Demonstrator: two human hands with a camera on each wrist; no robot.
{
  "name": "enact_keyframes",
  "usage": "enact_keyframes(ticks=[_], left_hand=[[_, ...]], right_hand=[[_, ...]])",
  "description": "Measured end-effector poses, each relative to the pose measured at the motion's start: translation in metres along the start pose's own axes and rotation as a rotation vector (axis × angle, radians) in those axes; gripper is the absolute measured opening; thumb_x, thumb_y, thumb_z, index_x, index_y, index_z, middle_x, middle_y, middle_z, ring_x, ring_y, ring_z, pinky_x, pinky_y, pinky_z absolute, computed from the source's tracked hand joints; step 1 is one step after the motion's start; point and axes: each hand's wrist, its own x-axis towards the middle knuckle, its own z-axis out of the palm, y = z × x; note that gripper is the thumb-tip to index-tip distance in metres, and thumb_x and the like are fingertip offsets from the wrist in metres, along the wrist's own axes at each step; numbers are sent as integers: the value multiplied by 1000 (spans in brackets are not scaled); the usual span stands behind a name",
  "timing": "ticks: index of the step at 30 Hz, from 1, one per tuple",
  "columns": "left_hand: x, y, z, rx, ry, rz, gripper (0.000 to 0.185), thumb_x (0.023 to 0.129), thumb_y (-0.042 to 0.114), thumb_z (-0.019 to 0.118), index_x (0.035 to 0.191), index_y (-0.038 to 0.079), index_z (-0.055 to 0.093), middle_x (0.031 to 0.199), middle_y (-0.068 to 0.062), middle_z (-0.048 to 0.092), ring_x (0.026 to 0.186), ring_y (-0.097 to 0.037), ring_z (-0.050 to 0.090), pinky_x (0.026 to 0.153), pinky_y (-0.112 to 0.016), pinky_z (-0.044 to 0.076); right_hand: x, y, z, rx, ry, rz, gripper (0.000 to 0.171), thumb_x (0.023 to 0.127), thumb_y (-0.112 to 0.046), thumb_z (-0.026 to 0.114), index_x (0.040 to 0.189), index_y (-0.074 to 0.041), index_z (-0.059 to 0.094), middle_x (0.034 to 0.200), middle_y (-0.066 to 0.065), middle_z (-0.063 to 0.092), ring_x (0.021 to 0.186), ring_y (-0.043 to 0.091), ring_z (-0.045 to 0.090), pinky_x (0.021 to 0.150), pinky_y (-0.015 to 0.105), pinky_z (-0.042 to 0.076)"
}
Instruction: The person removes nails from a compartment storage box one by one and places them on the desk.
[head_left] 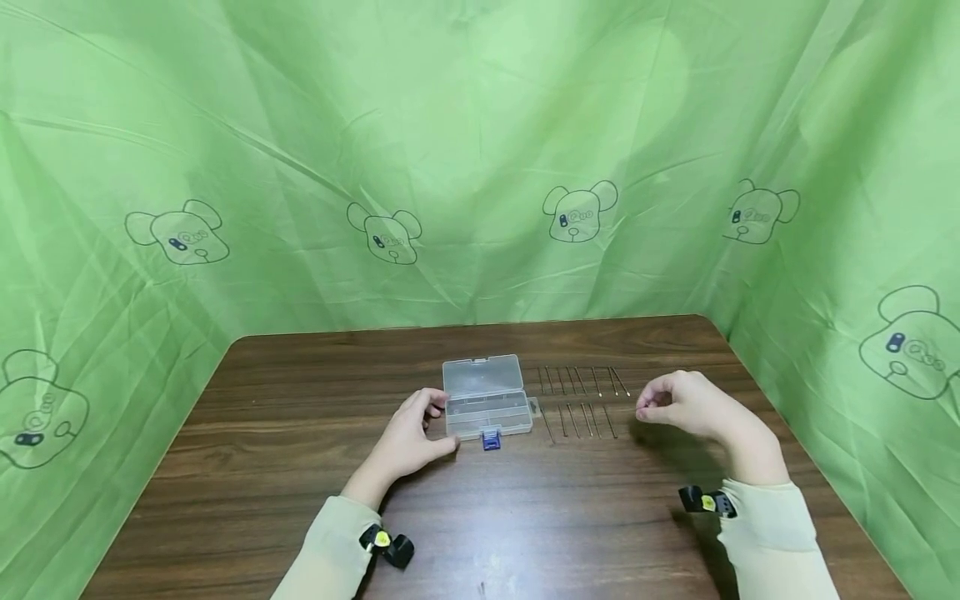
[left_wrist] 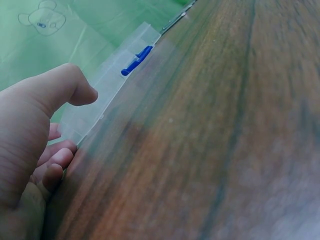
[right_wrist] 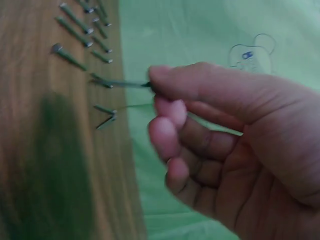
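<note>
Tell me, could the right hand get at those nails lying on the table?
Probably yes: the right hand hovers just right of the nails, nothing between them. It seems already to pinch one thin nail, which may hinder.

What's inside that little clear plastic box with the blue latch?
The clear plastic box lies open; through it only the dividers show, no contents discernible. The left hand covers its left end.
</note>
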Motion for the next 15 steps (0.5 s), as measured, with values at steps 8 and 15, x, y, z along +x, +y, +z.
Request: enact_keyframes(ticks=[8,15], left_hand=[[-1,3,-2,0,-2,-5,66,80,21,93,138,11,63,121,1,65,107,-15,62,89,-34,54],[0,1,-1,4,-2,0,66,80,22,93,139,11,63,120,2,65,107,-15,61,88,-33,54]], right_hand=[[15,16,20,30,-7,-3,9,92,-20,87,88,-20,79,80,-14,70,75,4,59,72,28,50],[25,23,37,29,63,65,15,89,-27,91,89,-17,79,83,-10,76,78,8,65,77,36,53]])
